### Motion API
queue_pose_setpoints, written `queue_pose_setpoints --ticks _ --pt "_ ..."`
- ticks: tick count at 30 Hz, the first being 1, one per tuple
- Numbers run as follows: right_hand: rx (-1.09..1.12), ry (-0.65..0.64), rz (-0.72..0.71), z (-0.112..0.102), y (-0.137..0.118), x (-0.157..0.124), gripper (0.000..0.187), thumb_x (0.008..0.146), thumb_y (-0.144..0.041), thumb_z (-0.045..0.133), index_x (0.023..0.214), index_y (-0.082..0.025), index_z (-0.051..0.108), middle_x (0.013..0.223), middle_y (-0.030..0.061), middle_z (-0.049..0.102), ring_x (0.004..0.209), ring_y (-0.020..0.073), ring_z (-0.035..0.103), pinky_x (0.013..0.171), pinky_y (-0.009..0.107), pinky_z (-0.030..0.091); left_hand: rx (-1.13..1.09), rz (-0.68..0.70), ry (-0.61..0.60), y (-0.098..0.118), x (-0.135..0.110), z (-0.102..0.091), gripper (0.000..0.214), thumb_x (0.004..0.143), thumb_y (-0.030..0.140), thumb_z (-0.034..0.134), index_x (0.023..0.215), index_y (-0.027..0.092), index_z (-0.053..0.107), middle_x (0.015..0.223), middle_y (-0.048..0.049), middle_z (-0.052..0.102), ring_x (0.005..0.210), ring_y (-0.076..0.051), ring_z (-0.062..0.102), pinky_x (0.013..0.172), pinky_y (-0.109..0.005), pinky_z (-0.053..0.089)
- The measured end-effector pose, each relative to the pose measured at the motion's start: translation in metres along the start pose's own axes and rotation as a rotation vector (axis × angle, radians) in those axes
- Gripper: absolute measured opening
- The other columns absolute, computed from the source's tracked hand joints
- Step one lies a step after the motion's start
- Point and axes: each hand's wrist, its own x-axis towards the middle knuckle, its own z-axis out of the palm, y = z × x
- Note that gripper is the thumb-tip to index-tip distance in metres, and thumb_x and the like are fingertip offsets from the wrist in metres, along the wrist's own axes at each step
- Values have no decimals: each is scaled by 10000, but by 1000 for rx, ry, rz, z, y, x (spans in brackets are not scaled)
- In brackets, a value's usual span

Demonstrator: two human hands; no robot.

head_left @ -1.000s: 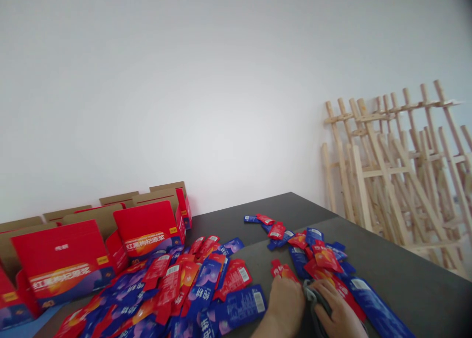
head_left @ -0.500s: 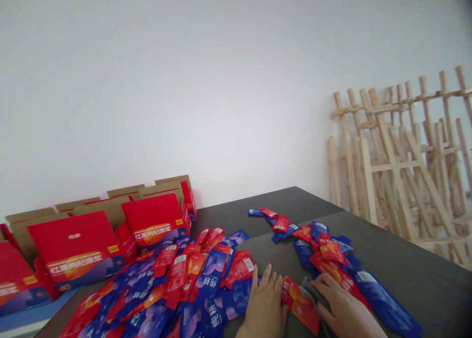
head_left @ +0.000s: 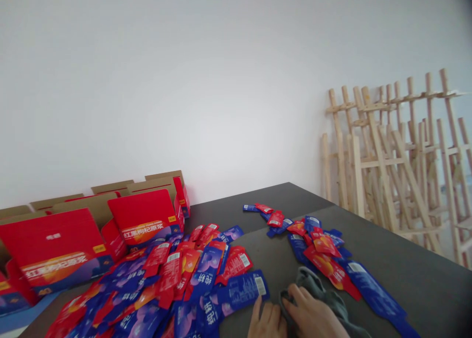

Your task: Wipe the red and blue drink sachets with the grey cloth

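My left hand [head_left: 266, 322] lies flat on the dark table [head_left: 405, 274] at the bottom edge, fingers stretched out, its fingertips touching a blue packet [head_left: 239, 295]. Beside it, my right hand [head_left: 313, 316] rests on a crumpled grey cloth [head_left: 320, 290] with its fingers curled into the fabric. A big heap of red and blue packets [head_left: 173, 279] spreads to the left of my hands. A second, smaller strip of packets [head_left: 324, 254] runs along the right side of the cloth.
Open red cardboard boxes [head_left: 143, 220] stand in a row at the table's back left, against the white wall. Wooden frames [head_left: 398, 161] lean against the wall to the right, beyond the table's edge.
The red packet that lay between my hands half a second ago is out of sight. Both hands have drawn back toward the bottom edge, and more of the grey cloth shows.
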Motion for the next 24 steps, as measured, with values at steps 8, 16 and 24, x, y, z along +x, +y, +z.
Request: queue_pose_setpoints --ticks 8,16,24 --pt "61 -18 4 -11 18 -13 525 623 -16 522 1080 -236 661 1084 71 661 940 236 647 772 323 557 -27 35 -61 -3 -1 1 168 811 127 465 787 227 599 653 28 628 591 -154 551 934 -372 443" --pt "-106 25 80 3 51 -29 472 700 -68 487 1116 -201 665 1114 114 685 1072 301 601 864 429 540 94 -43 -268 4 -14 15 98 718 122 535 736 210 574 864 -46 720 743 -200 645 730 -327 507" --pt "-93 -26 -17 5 0 -15 525 681 -19 492 1158 -187 630 1158 104 666 946 226 643 687 273 554 94 4 -429 1 11 -5 392 648 9 498 992 174 591 788 -13 703 679 -190 652 595 -291 506"
